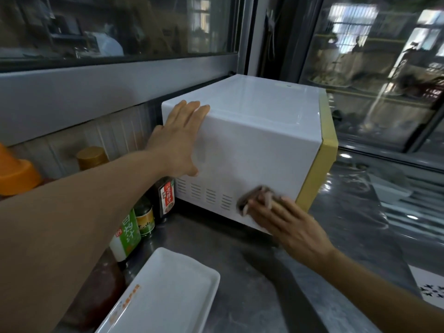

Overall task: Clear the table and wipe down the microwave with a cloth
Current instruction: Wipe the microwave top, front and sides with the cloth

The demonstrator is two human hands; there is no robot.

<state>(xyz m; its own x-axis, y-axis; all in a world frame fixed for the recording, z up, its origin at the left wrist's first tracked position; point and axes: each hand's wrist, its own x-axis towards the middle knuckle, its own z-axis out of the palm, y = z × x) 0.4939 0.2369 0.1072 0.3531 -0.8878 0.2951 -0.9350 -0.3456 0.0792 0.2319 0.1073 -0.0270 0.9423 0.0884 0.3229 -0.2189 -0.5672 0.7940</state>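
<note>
Currently the right hand (286,224) is pressing the cloth (258,197) with flat fingers low on the white microwave (252,131) side panel while the left hand (179,143) is bracing it open-palmed; the wipe is probably needing upward passes next.

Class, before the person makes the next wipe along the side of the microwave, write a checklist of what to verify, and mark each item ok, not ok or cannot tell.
1. Left hand braces the microwave: ok, flat on its top edge.
2. Right hand presses the cloth on the side panel: ok.
3. Cloth clean enough: cannot tell, blurred.
4. Bottles clear of the wiping path: ok, they stand left of it.
5. Table cleared: not ok, a white tray lies on it.
</note>
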